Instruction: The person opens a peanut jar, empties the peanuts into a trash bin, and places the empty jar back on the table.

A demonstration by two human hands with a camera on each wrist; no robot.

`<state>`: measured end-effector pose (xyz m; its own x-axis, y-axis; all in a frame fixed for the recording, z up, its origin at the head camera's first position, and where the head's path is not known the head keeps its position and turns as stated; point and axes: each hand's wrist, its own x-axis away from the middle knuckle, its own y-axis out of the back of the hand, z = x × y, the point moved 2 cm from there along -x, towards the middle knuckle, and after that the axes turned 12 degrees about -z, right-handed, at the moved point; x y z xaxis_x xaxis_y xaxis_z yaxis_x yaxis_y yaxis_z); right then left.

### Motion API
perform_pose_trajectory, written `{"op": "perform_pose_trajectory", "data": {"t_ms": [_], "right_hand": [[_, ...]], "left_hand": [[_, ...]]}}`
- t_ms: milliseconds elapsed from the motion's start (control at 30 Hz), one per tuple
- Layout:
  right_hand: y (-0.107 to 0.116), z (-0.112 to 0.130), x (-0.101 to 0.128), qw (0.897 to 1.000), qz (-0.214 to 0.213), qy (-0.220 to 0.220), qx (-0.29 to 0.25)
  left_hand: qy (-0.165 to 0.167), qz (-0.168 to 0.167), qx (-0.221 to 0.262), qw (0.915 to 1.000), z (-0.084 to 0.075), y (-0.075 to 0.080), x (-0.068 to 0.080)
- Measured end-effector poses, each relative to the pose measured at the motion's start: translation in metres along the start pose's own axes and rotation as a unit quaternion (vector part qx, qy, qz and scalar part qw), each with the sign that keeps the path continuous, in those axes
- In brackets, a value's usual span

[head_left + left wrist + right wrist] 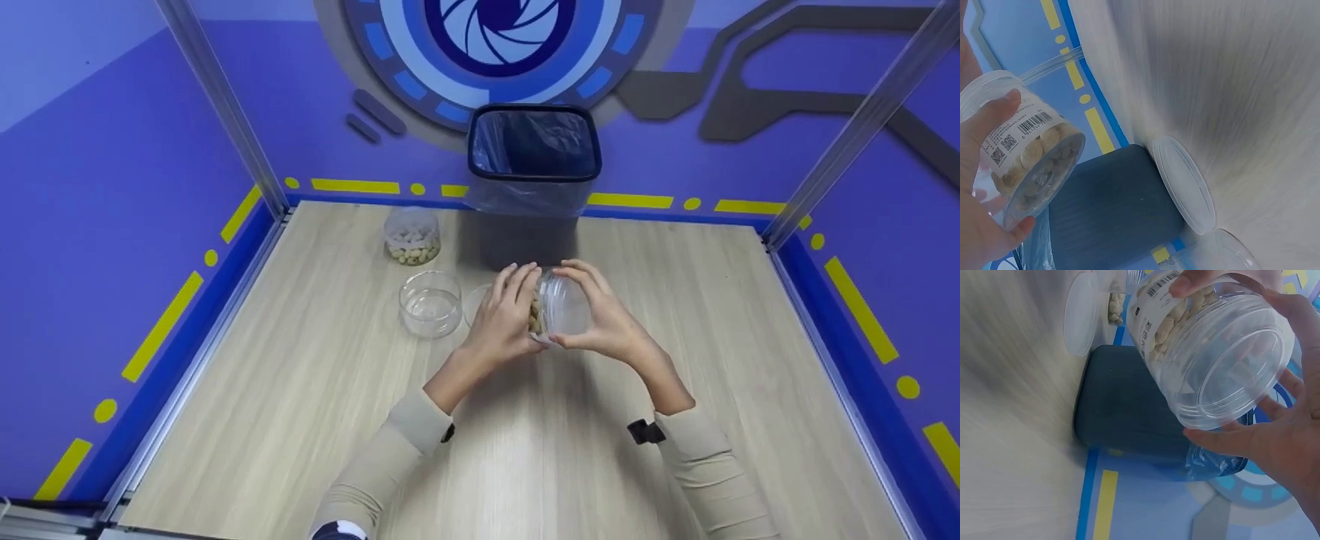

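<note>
My left hand (499,319) grips a clear plastic jar (1024,132) with a white barcode label, tipped on its side. Pale tan pieces like nuts (1171,326) lie inside it. Around the clear lid (1235,377) at the jar's right end curl the fingers and thumb of my right hand (611,322). In the head view my left hand hides much of the jar. A flat translucent lid (1185,185) lies on the table beyond that hand.
A dark bin (529,232) with a plastic liner stands at the back. To the left are a clear round container (431,307) and, farther back, another clear jar (412,240) partly filled with pale pieces. Purple panels enclose the wooden table (300,390).
</note>
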<state>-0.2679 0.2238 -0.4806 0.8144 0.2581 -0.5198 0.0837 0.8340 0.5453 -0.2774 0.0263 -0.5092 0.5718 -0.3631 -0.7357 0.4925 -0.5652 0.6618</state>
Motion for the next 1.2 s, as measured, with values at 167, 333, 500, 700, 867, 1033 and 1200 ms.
{"op": "perform_pose_trajectory", "data": {"t_ms": [167,333,500,700,867,1033,1200], "right_hand": [[0.008,-0.007,0.002,0.999,-0.033,-0.018,-0.028],[0.022,-0.024,0.007,0.996,-0.059,-0.065,-0.027],[0.036,-0.057,0.019,0.991,-0.079,-0.111,0.0],[0.05,-0.108,0.034,0.975,-0.092,-0.201,0.024],[0.057,-0.137,0.045,0.962,-0.132,-0.24,-0.007],[0.059,-0.151,0.055,0.956,-0.155,-0.249,-0.025],[0.064,-0.162,0.061,0.952,-0.173,-0.252,-0.023]], "left_hand": [[0.031,0.003,0.017,0.9994,0.003,0.0,0.001],[0.033,-0.018,0.026,0.9989,0.008,0.0,0.004],[0.045,-0.023,0.034,0.9981,0.011,-0.001,0.008],[0.05,-0.015,0.027,0.9983,0.013,-0.002,0.011],[0.052,-0.011,0.03,0.9981,0.011,-0.004,0.014],[0.05,-0.007,0.031,0.9982,0.011,-0.006,0.015],[0.054,-0.008,0.028,0.9981,0.013,-0.007,0.015]]}}
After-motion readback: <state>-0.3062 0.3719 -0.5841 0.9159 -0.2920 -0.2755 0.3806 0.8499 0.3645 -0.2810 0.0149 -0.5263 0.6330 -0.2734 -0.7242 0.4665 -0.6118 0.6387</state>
